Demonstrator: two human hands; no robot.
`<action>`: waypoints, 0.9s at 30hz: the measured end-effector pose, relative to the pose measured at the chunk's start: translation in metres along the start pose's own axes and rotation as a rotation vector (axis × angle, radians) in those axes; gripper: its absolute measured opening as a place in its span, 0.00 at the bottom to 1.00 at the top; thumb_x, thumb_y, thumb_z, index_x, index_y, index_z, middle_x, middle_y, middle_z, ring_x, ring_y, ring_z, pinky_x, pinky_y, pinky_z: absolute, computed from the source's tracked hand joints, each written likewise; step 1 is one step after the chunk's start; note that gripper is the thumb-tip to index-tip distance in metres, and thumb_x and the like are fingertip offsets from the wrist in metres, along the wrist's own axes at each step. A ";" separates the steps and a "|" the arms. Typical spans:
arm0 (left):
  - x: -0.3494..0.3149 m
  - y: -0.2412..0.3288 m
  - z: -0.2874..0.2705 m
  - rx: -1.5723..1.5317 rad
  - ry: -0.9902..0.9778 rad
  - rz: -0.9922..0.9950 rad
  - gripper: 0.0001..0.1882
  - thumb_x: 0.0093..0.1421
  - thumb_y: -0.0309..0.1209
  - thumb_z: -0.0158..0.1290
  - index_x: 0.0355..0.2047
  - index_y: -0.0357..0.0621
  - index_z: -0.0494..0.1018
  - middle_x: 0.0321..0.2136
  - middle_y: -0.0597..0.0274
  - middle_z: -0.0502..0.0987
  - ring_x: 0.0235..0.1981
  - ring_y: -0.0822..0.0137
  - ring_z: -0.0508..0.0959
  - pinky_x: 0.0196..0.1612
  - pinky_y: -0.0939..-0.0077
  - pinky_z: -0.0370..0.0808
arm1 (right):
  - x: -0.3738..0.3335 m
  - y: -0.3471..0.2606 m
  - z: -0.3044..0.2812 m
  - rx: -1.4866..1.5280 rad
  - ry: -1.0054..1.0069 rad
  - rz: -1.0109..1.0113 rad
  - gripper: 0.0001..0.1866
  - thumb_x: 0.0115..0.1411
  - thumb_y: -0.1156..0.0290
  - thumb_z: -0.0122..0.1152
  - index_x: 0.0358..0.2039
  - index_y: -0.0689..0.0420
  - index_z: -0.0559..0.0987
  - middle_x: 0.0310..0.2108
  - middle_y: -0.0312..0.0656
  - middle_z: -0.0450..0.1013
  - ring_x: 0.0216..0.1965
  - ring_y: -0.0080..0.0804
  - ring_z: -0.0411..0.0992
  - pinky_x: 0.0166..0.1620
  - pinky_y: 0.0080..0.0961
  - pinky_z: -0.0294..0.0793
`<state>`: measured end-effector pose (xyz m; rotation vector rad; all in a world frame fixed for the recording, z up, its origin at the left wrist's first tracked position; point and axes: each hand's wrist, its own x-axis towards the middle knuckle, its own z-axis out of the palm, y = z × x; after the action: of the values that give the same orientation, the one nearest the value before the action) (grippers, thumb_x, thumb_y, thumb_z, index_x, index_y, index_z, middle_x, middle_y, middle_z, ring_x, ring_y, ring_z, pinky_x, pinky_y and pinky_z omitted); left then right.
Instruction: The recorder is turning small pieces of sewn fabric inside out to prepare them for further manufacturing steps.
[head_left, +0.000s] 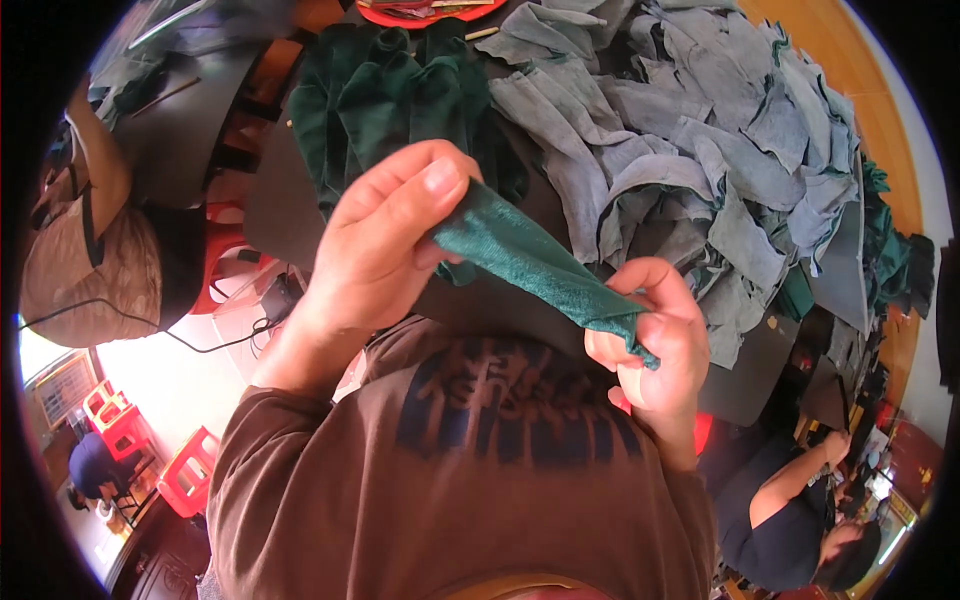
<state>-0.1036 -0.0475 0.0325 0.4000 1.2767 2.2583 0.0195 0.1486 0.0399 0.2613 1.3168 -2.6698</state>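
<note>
A narrow piece of green, velvety fabric (pixel 530 255) is stretched between my hands, slanting down from left to right above the table's near edge. At its upper end, my left hand (pixel 385 235) is closed on it with the thumb on top. The lower end is pinched in my right hand (pixel 655 335), and a small crumpled tip sticks out below the fingers. Just beyond my left hand lies a pile of dark green fabric pieces (pixel 385 95). Past my right hand spreads a large heap of grey fabric strips (pixel 740 140), some showing green edges.
A dark table (pixel 275 190) carries the piles. At its far side are a red tray (pixel 430 14) and a short wooden stick (pixel 482 33). Other people sit at the left (pixel 90 260) and lower right (pixel 780 510). Red plastic stools (pixel 190 475) stand on the floor.
</note>
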 end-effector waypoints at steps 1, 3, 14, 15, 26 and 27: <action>0.002 0.000 0.002 -0.058 0.041 -0.033 0.14 0.63 0.39 0.44 0.28 0.42 0.68 0.20 0.75 0.62 0.19 0.83 0.56 0.22 0.88 0.52 | 0.000 -0.001 0.001 -0.003 -0.008 -0.001 0.18 0.54 0.72 0.46 0.45 0.66 0.65 0.26 0.39 0.70 0.20 0.18 0.60 0.23 0.14 0.58; 0.001 0.000 -0.002 -0.045 0.074 -0.096 0.13 0.63 0.39 0.46 0.30 0.42 0.67 0.22 0.73 0.65 0.21 0.83 0.60 0.25 0.89 0.57 | 0.001 -0.001 0.005 -0.099 -0.027 0.056 0.19 0.56 0.73 0.52 0.47 0.64 0.63 0.30 0.36 0.70 0.25 0.14 0.62 0.29 0.11 0.61; 0.030 0.061 -0.032 0.758 0.328 0.341 0.08 0.55 0.29 0.55 0.35 0.44 0.70 0.27 0.74 0.72 0.26 0.84 0.69 0.27 0.89 0.66 | 0.043 0.038 0.049 -0.832 -0.361 -0.177 0.11 0.61 0.72 0.50 0.43 0.63 0.71 0.26 0.46 0.71 0.28 0.37 0.71 0.34 0.27 0.70; 0.036 0.069 -0.038 0.788 0.197 0.202 0.10 0.55 0.32 0.56 0.35 0.42 0.71 0.27 0.73 0.71 0.28 0.83 0.69 0.31 0.88 0.67 | 0.049 0.036 0.056 -0.940 -0.382 -0.319 0.13 0.60 0.70 0.52 0.43 0.63 0.71 0.25 0.48 0.71 0.28 0.43 0.70 0.33 0.31 0.70; 0.021 0.036 -0.018 1.757 0.046 0.513 0.31 0.48 0.46 0.58 0.52 0.50 0.67 0.59 0.58 0.58 0.62 0.53 0.53 0.60 0.48 0.43 | 0.047 0.023 0.057 -1.125 -0.335 -0.195 0.15 0.54 0.71 0.58 0.42 0.62 0.73 0.22 0.42 0.69 0.24 0.37 0.68 0.30 0.30 0.67; 0.027 0.022 -0.028 1.770 0.002 0.457 0.32 0.48 0.49 0.56 0.53 0.52 0.67 0.60 0.57 0.55 0.63 0.53 0.50 0.60 0.44 0.38 | 0.045 0.025 0.059 -1.108 -0.354 -0.221 0.14 0.54 0.72 0.59 0.42 0.61 0.74 0.21 0.39 0.68 0.23 0.32 0.67 0.31 0.26 0.67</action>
<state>-0.1454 -0.0615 0.0377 1.2903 3.0573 0.6763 -0.0244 0.0841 0.0458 -0.4816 2.4572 -1.5831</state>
